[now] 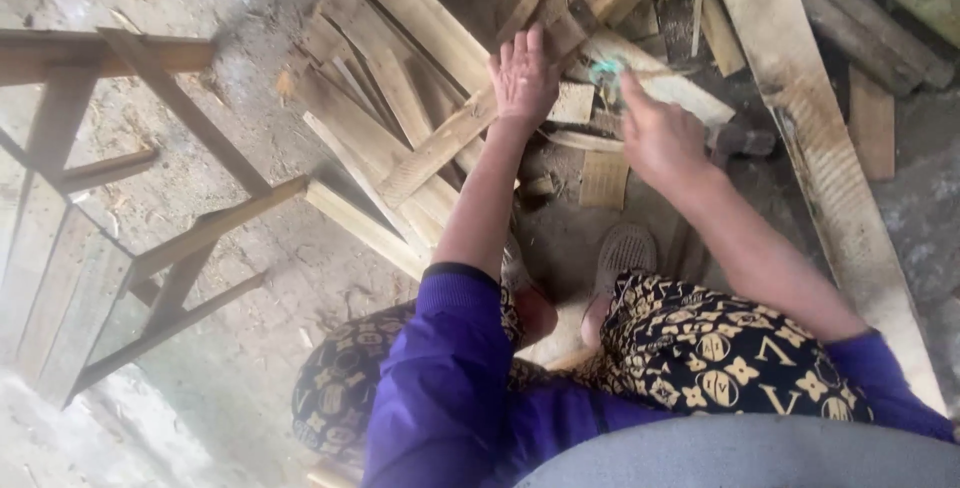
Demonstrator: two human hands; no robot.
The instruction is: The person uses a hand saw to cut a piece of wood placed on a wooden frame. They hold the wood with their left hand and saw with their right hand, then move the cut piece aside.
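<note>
Crouching over a heap of scrap wood (420,98) on a dirt floor (270,278), a person in a purple top and patterned trousers reaches both hands into the pile. The left hand (523,73) is spread flat, fingers together and stretched forward, palm down on a long pale plank (440,143) that lies slantwise across the other boards. The right hand (660,133) is closed loosely, thumb and forefinger pinching a small teal-coloured thing (606,70) just beside the left hand; what that thing is cannot be told, since it is blurred. Under and around the hands lie short offcuts, among them a small square block (573,103) touching the plank's far end and a ribbed piece (604,180) lying on the ground nearer the person. A wide, rough board (820,148) with a pale worn face runs along the right side, from the top of the pile down past the right forearm. The person's light slip-on shoe (622,248) rests on the ground between the knees, close below the ribbed piece. On the left, well apart from the hands, stands an open wooden frame (130,228) of slats and struts, tilted against the floor.
</note>
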